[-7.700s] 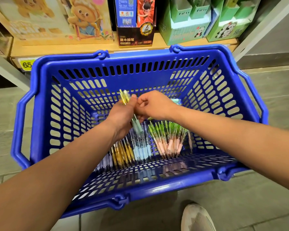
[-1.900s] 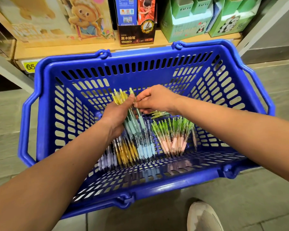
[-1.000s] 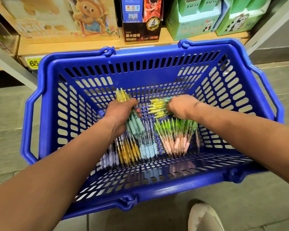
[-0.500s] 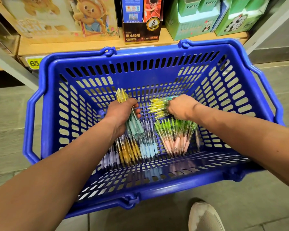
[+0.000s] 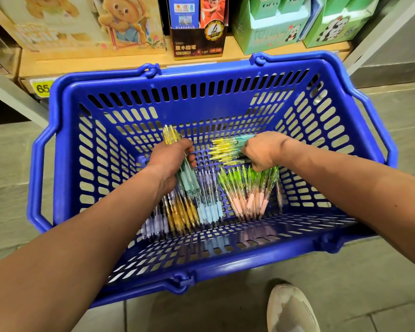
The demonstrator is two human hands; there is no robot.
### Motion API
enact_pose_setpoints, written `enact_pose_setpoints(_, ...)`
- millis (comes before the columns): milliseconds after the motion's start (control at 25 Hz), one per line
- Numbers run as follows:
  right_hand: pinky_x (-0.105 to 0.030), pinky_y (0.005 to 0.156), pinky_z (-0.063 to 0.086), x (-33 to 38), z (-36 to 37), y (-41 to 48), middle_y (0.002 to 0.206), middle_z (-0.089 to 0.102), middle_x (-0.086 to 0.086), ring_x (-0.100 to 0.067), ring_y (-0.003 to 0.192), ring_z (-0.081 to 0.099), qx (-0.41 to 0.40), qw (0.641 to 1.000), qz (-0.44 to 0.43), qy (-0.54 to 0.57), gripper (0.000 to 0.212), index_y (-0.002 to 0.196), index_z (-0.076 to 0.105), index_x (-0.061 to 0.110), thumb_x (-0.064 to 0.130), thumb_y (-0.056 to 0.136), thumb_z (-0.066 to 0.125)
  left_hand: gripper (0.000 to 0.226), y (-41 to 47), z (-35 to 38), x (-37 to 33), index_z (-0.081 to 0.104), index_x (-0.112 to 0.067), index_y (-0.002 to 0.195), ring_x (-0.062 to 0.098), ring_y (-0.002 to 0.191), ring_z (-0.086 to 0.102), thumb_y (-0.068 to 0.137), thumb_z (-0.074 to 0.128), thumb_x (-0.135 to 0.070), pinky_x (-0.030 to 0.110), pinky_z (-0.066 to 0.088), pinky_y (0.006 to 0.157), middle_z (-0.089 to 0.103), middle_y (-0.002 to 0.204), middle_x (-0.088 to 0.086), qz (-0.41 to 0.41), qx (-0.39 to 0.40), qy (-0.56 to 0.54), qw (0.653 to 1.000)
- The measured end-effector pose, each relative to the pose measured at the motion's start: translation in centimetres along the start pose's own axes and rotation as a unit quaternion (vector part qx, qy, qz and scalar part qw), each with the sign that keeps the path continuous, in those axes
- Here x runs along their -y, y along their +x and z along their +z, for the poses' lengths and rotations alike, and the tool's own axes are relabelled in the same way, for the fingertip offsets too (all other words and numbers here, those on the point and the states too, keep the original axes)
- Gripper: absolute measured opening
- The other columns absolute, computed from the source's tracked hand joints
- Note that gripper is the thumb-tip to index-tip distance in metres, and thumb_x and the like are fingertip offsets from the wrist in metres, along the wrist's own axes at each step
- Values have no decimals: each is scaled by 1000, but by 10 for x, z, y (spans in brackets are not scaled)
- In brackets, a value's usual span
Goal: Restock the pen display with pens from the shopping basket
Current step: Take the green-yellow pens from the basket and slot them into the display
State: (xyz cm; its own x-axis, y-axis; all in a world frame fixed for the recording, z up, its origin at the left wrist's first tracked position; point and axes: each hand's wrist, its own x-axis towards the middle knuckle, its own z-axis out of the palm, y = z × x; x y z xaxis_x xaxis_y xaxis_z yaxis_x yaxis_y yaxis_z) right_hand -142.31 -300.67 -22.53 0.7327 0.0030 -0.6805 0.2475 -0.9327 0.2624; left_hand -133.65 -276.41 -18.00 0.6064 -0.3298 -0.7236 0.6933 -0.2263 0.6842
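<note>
A blue plastic shopping basket (image 5: pixel 225 77) stands on the floor below me. My left hand (image 5: pixel 170 161) grips a bundle of yellow-topped, teal-gripped pens (image 5: pixel 189 180) inside it. My right hand (image 5: pixel 261 150) holds a second bunch of yellow-topped pens (image 5: pixel 225 149) lying sideways near the basket's middle. On the basket floor lie rows of pens: lilac-gripped (image 5: pixel 153 224), amber (image 5: pixel 180 212), light-blue-gripped (image 5: pixel 209 207) and green-topped pink-gripped pens (image 5: pixel 249 188). No pen display shows clearly in view.
A wooden shelf (image 5: pixel 94 61) runs behind the basket with a bear-printed box (image 5: pixel 82 22), a dark pencil box (image 5: pixel 197 27) and green panda boxes (image 5: pixel 273 27). A yellow price tag (image 5: pixel 42 87) sits at the shelf edge. My shoe (image 5: pixel 290 307) is on the tiled floor.
My right hand left the bundle in my left hand, dropped to the basket floor and took hold of the loose yellow-topped pens. My left hand kept its bundle and sank slightly.
</note>
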Motion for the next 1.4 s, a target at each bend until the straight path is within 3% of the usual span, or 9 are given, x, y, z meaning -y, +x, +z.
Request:
enact_pose_setpoints(280, -19, 45, 37, -11, -1, -5, 81, 60, 1, -7, 59, 53, 27, 997, -53, 49, 11, 97, 52, 20, 26, 92, 60, 6, 0, 0, 0, 62, -6, 100, 14, 56, 60, 100, 62, -12, 27, 57, 56, 62, 70, 3, 1, 2, 2, 1000)
enact_pose_setpoints(400, -31, 68, 57, -16, -9, -8, 82, 66, 1, -15, 70, 64, -41, 986, -59, 150, 5, 88, 62, 20, 24, 90, 61, 11, 0, 0, 0, 62, -4, 107, 14, 58, 61, 100, 62, -13, 28, 58, 58, 63, 74, 4, -1, 4, -3, 1000)
enact_pose_setpoints(520, -32, 85, 59, -7, -24, -14, 82, 72, 1, -17, 74, 69, -127, 900, -40, 414, 6, 91, 69, 24, 24, 93, 63, 26, 1, 1, -1, 59, 1, 123, 15, 65, 63, 101, 62, -13, 30, 58, 64, 66, 81, 5, 2, -1, -16, 1000)
enact_pose_setpoints(640, -18, 67, 55, 22, -46, -19, 85, 77, 2, -10, 71, 71, -141, 776, -46, 613, 33, 123, 61, 29, 34, 93, 71, 32, 0, 3, -2, 55, 0, 129, 15, 69, 65, 102, 61, -14, 32, 58, 68, 70, 86, 6, 10, -12, -31, 999)
enact_pose_setpoints(720, -28, 70, 59, 40, -57, -17, 83, 77, -7, -15, 70, 71, -143, 722, -40, 676, 27, 114, 60, 23, 29, 91, 74, 38, -1, 5, -2, 53, -1, 135, 15, 70, 67, 102, 62, -19, 31, 58, 66, 72, 89, 6, 14, -17, -39, 999)
enact_pose_setpoints(1040, -29, 72, 62, 64, -73, -6, 82, 77, -10, -16, 78, 77, -120, 677, -74, 723, 12, 99, 69, 15, 16, 90, 76, 67, 0, 3, -3, 35, -3, 152, 33, 92, 77, 99, 66, -30, 53, 63, 80, 68, 125, 20, -4, -14, -3, 1000)
enact_pose_setpoints(1120, -30, 75, 62, 54, -68, -4, 87, 77, -9, -16, 82, 76, -124, 729, -71, 669, 6, 97, 71, 18, 20, 92, 73, 48, 2, 0, -3, 48, -3, 138, 27, 90, 75, 99, 67, -23, 47, 62, 82, 71, 115, 15, 1, -23, 18, 1000)
enact_pose_setpoints(1240, -33, 82, 56, 22, -53, 3, 97, 74, -3, -21, 92, 70, -124, 939, -5, 320, 12, 102, 70, 15, 23, 96, 63, 9, 1, -2, -2, 58, -7, 96, 20, 72, 66, 97, 66, -11, 39, 59, 71, 70, 84, 8, -9, -11, 13, 1000)
enact_pose_setpoints(1400, -34, 81, 53, 4, -27, 4, 113, 69, -5, -26, 100, 65, -26, 986, 30, 160, 29, 122, 65, 17, 24, 94, 67, 7, 0, -2, -4, 64, -3, 98, 17, 65, 69, 96, 66, -10, 37, 64, 64, 72, 71, 6, -32, 14, 9, 999)
